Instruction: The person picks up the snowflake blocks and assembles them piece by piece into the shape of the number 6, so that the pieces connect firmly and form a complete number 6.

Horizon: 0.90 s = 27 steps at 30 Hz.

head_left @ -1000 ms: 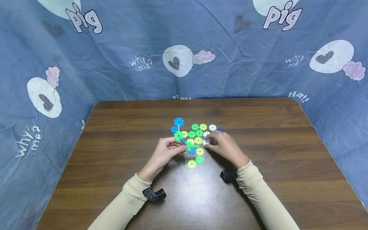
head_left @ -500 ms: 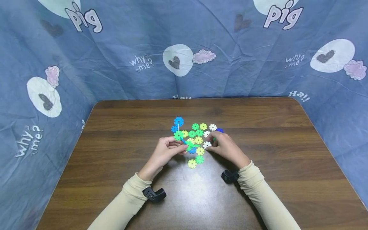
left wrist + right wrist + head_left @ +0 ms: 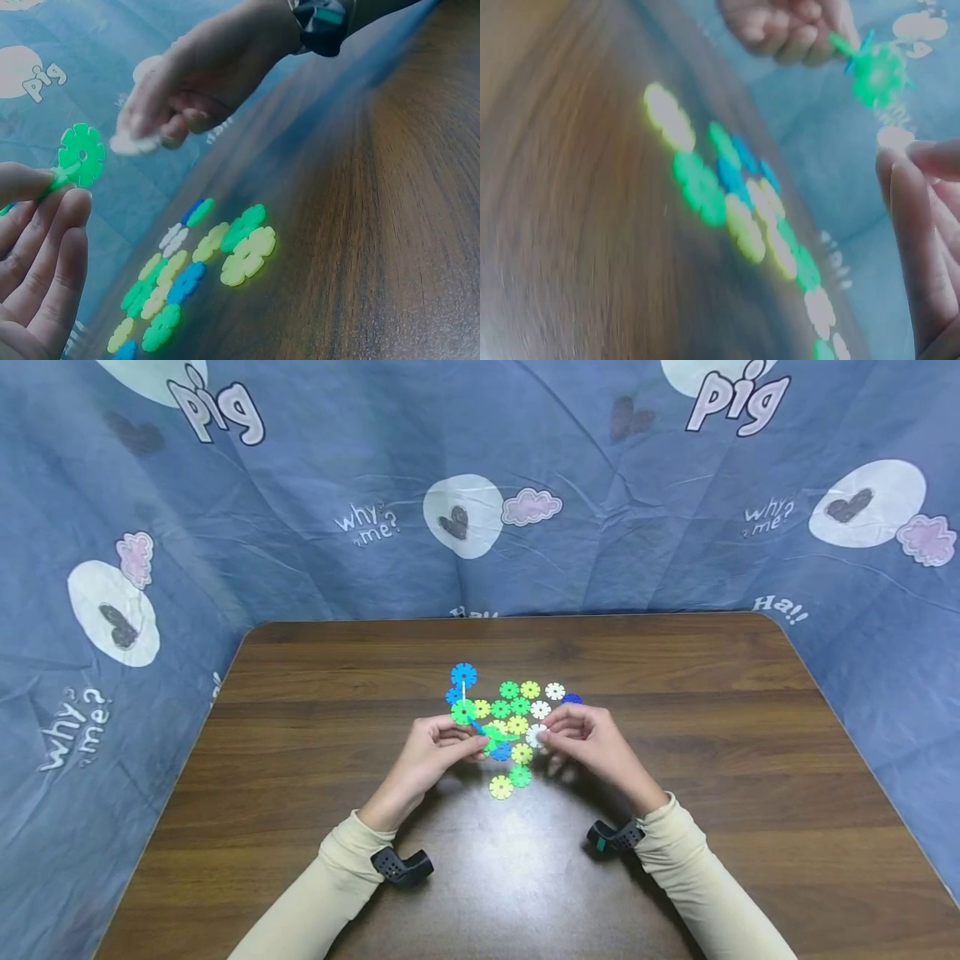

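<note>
In the head view my left hand (image 3: 431,753) pinches a joined chain of plastic snowflake discs. The chain has a blue disc (image 3: 463,674) at its far end, a white one (image 3: 463,692) seen edge-on, a large green disc (image 3: 463,712), and more blue and green pieces by the thumb. A green disc (image 3: 94,150) stands up from those fingertips in the left wrist view. My right hand (image 3: 600,745) pinches a single white snowflake disc (image 3: 536,736) between thumb and fingers. In the right wrist view this white disc (image 3: 895,138) is held near the chain's green disc (image 3: 877,81), apart from it.
Several loose snowflake discs lie flat between and beyond the hands: yellow (image 3: 501,788), green (image 3: 520,776), white (image 3: 555,692) and dark blue (image 3: 572,699) ones. They rest on a brown wooden table (image 3: 337,677). A blue printed cloth (image 3: 360,460) hangs behind it.
My right hand has turned and shifted slightly right and towards me, with the white disc pinched at its fingertips. The left hand and its chain have barely moved.
</note>
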Each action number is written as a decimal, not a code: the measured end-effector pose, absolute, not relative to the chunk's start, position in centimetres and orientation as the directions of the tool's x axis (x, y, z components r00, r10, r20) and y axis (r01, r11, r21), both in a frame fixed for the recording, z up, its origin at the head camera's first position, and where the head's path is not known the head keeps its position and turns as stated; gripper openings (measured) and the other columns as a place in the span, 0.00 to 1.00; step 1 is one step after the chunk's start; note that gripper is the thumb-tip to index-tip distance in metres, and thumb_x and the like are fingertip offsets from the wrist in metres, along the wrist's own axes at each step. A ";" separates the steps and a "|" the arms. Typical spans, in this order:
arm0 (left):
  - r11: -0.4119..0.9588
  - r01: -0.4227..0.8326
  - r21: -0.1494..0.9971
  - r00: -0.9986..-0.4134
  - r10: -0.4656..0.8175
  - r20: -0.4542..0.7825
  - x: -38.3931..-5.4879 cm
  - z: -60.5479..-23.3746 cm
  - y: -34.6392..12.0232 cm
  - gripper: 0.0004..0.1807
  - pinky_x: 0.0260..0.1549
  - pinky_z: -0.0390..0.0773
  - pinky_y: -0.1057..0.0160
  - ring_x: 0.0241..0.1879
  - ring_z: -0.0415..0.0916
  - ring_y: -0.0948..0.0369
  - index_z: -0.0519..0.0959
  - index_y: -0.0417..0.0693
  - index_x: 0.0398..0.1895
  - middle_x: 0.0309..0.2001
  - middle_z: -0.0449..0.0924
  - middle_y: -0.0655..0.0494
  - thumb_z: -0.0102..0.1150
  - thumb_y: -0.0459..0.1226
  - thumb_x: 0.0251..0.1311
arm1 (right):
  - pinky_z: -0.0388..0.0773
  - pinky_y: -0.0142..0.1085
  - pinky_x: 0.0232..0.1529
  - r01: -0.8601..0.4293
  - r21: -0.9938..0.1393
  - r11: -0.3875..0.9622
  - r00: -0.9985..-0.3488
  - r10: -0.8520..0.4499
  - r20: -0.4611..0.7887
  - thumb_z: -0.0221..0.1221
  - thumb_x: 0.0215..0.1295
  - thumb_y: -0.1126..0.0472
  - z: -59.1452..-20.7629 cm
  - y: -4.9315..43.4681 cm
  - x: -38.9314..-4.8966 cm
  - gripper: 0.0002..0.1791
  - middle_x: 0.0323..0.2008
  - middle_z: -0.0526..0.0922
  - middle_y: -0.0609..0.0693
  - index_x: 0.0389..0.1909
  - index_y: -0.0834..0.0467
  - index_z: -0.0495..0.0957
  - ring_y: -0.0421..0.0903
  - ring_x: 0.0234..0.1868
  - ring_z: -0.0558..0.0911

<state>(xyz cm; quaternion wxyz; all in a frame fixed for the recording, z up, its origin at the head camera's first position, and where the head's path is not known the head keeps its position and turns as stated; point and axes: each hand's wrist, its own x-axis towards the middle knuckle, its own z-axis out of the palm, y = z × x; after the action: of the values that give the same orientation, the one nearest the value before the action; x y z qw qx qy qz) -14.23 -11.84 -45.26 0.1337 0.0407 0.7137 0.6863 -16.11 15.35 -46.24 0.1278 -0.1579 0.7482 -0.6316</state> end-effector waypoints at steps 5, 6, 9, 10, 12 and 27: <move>0.052 -0.117 0.992 -0.960 0.251 -0.126 -14.2 -45.2 -11.8 0.11 0.46 0.88 0.49 0.34 0.90 0.56 0.82 0.32 0.43 0.34 0.91 0.51 0.69 0.32 0.64 | 0.89 0.46 0.38 -0.054 -0.997 0.055 -0.910 -0.414 0.026 0.65 0.65 0.73 -45.6 14.9 -15.8 0.11 0.33 0.91 0.57 0.44 0.75 0.78 0.48 0.33 0.91; 0.052 -0.114 0.992 -0.959 0.254 -0.123 -14.2 -45.2 -11.8 0.11 0.46 0.88 0.50 0.35 0.90 0.56 0.82 0.31 0.43 0.34 0.91 0.50 0.69 0.32 0.64 | 0.89 0.47 0.39 -0.056 -0.997 0.053 -0.908 -0.419 0.029 0.64 0.66 0.73 -45.5 14.8 -15.7 0.10 0.33 0.91 0.57 0.44 0.76 0.78 0.46 0.33 0.91; 0.053 -0.114 0.992 -0.957 0.261 -0.124 -14.2 -45.2 -11.7 0.10 0.45 0.89 0.54 0.34 0.90 0.56 0.82 0.31 0.42 0.33 0.91 0.51 0.69 0.32 0.63 | 0.89 0.47 0.38 -0.072 -0.995 0.062 -0.905 -0.423 0.039 0.64 0.66 0.73 -45.4 14.6 -15.6 0.10 0.35 0.90 0.64 0.44 0.75 0.80 0.45 0.32 0.91; 0.054 -0.115 0.992 -0.957 0.263 -0.126 -14.2 -45.2 -11.7 0.10 0.44 0.89 0.56 0.34 0.90 0.56 0.82 0.31 0.42 0.33 0.91 0.52 0.69 0.32 0.63 | 0.90 0.46 0.38 -0.078 -0.995 0.069 -0.905 -0.422 0.042 0.65 0.66 0.72 -45.3 14.6 -15.5 0.10 0.35 0.89 0.66 0.44 0.75 0.80 0.47 0.32 0.91; 0.055 -0.112 0.992 -0.955 0.269 -0.123 -14.2 -45.1 -11.7 0.10 0.43 0.89 0.58 0.33 0.90 0.58 0.82 0.31 0.42 0.33 0.91 0.51 0.69 0.31 0.63 | 0.90 0.46 0.37 -0.091 -0.992 0.086 -0.906 -0.420 0.047 0.65 0.66 0.72 -45.3 14.5 -15.5 0.10 0.36 0.88 0.70 0.44 0.74 0.81 0.50 0.31 0.91; 0.060 -0.113 0.992 -0.949 0.289 -0.126 -14.1 -45.2 -11.7 0.10 0.40 0.88 0.62 0.30 0.89 0.61 0.84 0.29 0.42 0.34 0.91 0.46 0.69 0.30 0.62 | 0.88 0.50 0.36 -0.132 -0.986 0.103 -0.907 -0.414 0.078 0.66 0.64 0.72 -45.2 13.9 -15.1 0.09 0.34 0.88 0.70 0.43 0.74 0.83 0.57 0.30 0.91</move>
<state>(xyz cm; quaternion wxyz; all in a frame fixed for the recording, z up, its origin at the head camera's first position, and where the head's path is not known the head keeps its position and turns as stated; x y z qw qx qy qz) -14.13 -11.71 -45.22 0.1473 0.0617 0.7131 0.6827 -15.05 13.90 -45.25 0.1098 -0.1860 0.7346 -0.6433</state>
